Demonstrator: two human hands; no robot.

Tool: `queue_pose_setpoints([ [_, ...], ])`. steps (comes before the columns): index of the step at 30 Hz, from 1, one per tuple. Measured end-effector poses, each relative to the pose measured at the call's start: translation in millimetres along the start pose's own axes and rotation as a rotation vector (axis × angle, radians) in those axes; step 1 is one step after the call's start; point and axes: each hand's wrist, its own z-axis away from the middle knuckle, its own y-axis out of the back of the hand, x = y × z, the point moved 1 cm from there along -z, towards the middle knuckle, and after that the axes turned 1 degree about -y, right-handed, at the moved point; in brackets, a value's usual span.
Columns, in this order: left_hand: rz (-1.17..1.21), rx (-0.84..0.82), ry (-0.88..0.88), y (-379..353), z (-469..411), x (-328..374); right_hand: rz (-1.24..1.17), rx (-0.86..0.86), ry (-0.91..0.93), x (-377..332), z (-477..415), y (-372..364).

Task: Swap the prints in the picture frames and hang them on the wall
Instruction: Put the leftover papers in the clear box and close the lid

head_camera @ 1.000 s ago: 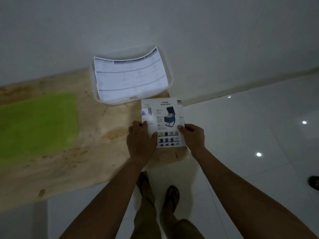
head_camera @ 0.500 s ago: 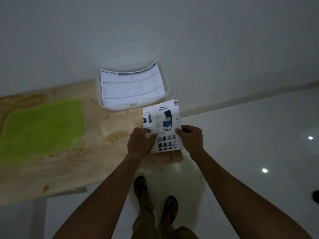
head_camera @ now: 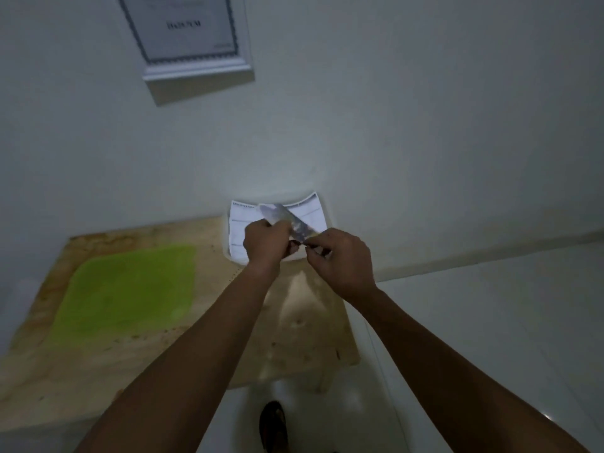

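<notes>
A small printed leaflet (head_camera: pixel 287 222) is held up and tilted, blurred by motion, above the far right corner of the wooden table (head_camera: pixel 163 348). My left hand (head_camera: pixel 266 245) grips its left side. My right hand (head_camera: pixel 340 261) pinches its lower right edge. Behind the leaflet a larger specification sheet (head_camera: pixel 240 223) lies curved in a clear plastic tray against the wall. A white picture frame (head_camera: pixel 192 37) with a certificate-like print hangs on the wall at the upper left; its top is cut off by the view.
A green mat (head_camera: pixel 130 289) covers the left part of the table. White tiled floor (head_camera: pixel 490 322) spreads to the right. My sandalled foot (head_camera: pixel 274 426) stands below the table's front edge.
The view has tilted up, bringing the hanging frame into sight. Both hands have lifted the leaflet and turned it from flat and readable to a slanted, edge-on angle over the tray.
</notes>
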Motion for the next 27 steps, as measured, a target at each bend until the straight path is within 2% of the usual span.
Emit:
queue_pose_setpoints([
  [2, 0.077, 0.063, -0.018, 9, -10, 17, -0.025, 0.076, -0.011, -7, -14, 2],
  [3, 0.131, 0.08, -0.018, 14, -15, 23, -0.072, 0.127, -0.099, -11, -20, 2],
  [6, 0.278, 0.099, 0.033, 23, -29, 32, -0.378, 0.248, -0.629, 1, -38, -13],
  [8, 0.33, 0.083, 0.061, 27, -41, 30, -0.714, 0.17, -1.01, 8, -52, -25],
  [10, 0.376, 0.05, 0.09, 28, -58, 22, -1.014, 0.046, -1.183, 11, -64, -37],
  [12, 0.371, 0.025, 0.131, 32, -80, 11, -1.069, 0.034, -1.198, 20, -76, -52],
  [17, 0.201, 0.002, 0.129, 64, -155, -10, -0.66, -0.018, -1.067, 64, -110, -88],
  [23, -0.502, -0.09, -0.012, 83, -213, -37, -0.145, -0.167, -0.895, 106, -134, -125],
  [27, -0.837, -0.052, -0.088, 69, -234, -53, 0.137, -0.259, -0.798, 123, -141, -155],
])
